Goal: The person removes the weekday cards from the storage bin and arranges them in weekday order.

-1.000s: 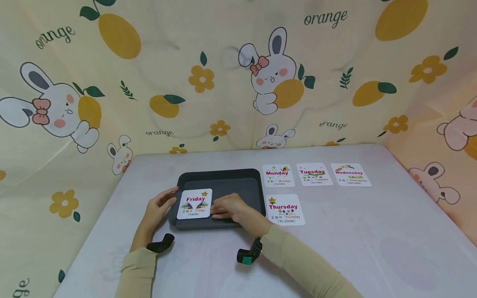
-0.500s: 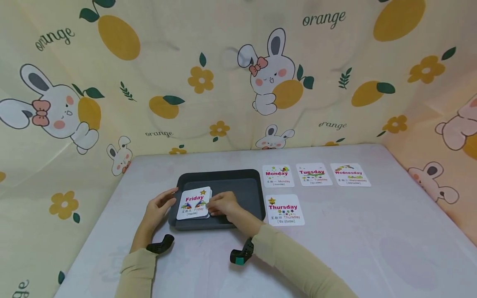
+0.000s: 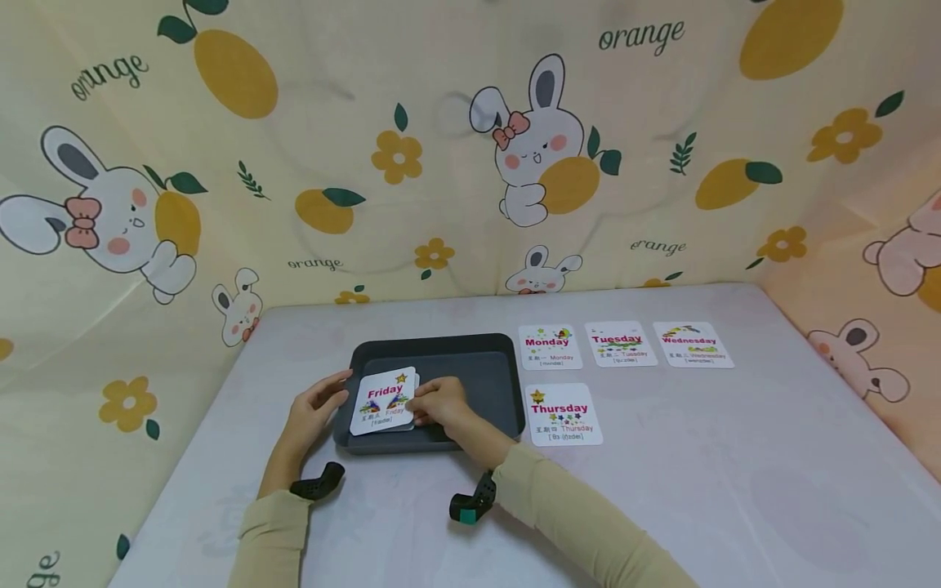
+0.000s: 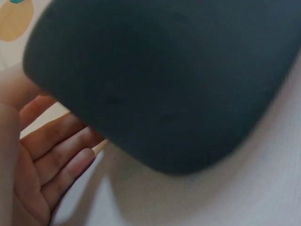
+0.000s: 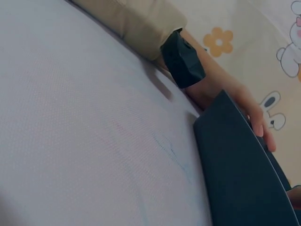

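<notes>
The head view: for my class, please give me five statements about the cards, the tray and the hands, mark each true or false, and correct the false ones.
1. The Friday card partly covers another card in the tray. True.
2. The Thursday card lies inside the tray. False: the Thursday card lies on the table, right of the tray.
3. The right hand pinches the Friday card by its right edge. True.
4. The Wednesday card is the leftmost in its row. False: the Monday card is leftmost.
5. The left hand is at the tray's left side. True.
</notes>
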Available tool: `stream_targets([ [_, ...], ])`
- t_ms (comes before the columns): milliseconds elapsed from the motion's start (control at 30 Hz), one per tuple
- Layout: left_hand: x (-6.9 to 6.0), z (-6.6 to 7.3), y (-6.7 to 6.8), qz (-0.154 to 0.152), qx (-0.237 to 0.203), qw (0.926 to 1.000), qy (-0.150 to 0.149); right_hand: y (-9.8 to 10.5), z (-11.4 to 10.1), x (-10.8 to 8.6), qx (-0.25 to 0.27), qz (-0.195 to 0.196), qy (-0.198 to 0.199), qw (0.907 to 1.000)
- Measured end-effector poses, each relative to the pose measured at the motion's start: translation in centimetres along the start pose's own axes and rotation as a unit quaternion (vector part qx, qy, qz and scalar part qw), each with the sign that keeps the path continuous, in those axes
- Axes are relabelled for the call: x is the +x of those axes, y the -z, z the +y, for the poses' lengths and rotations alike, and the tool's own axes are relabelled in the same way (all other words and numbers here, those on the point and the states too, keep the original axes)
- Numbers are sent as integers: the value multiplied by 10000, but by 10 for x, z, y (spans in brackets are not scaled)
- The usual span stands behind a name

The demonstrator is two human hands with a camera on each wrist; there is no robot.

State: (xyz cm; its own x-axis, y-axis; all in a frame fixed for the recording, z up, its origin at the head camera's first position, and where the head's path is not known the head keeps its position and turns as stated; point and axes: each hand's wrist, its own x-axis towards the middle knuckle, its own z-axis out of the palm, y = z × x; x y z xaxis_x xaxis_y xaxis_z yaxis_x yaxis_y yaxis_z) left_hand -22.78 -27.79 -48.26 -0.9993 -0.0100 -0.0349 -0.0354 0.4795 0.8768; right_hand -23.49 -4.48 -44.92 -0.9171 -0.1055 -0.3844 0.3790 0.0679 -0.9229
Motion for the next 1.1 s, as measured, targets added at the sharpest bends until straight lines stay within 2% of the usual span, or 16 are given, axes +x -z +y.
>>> stream_targets([
  [200, -1, -1, 1, -20, -60, 10000, 42, 1, -1, -2, -67, 54, -39, 10000],
  [367, -1, -1, 2, -14, 54, 10000, 51, 3, -3, -4, -137, 123, -37, 9998],
  [600, 0, -2, 1, -45, -18, 10000, 71, 5, -6, -8, -135, -24, -241, 9996],
  [1100, 0, -2, 1, -70, -81, 9999, 6, 8, -2, -5, -35, -173, -330, 9993],
])
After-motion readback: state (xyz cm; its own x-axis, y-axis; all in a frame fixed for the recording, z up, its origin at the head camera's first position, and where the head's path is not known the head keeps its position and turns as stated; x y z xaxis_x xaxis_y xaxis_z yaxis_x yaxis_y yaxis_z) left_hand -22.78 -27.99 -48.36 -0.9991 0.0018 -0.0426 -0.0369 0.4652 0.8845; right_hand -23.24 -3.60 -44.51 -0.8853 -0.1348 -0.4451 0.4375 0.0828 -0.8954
